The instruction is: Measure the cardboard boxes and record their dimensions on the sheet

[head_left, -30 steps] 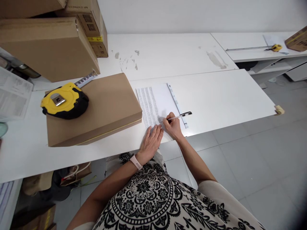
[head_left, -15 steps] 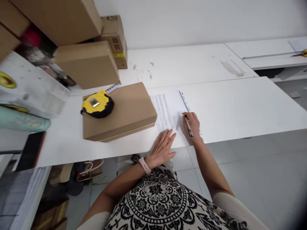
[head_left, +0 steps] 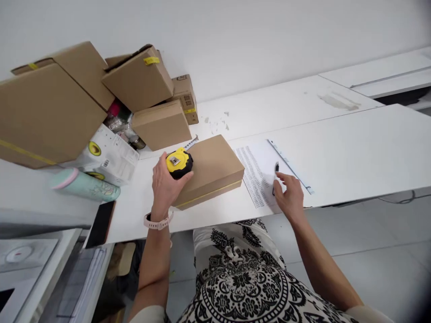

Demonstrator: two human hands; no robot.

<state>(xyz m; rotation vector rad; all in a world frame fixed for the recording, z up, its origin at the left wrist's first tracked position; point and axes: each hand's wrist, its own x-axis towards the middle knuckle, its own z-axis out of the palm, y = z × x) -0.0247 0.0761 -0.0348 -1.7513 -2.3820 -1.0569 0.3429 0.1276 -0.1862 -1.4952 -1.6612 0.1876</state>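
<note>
Having left the white printed paper sheet (head_left: pixel 261 159), the left hand (head_left: pixel 166 181) is grasping the yellow-and-black tape measure (head_left: pixel 180 164) over the brown rectangular cardboard box (head_left: pixel 215 157). The right hand (head_left: pixel 290 196) is curling by the slim black-ended pen (head_left: pixel 277 167) above the sheet; whether gripping, I cannot tell.

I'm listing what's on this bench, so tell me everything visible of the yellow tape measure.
The tape measure has a rounded yellow and black case, apparently plastic, with a shiny, metal-looking clip facing up. It appears to rest on the cardboard box, toward its left end, with a short stretch of marked blade drawn out at the far side. The left hand wraps around it.
</note>
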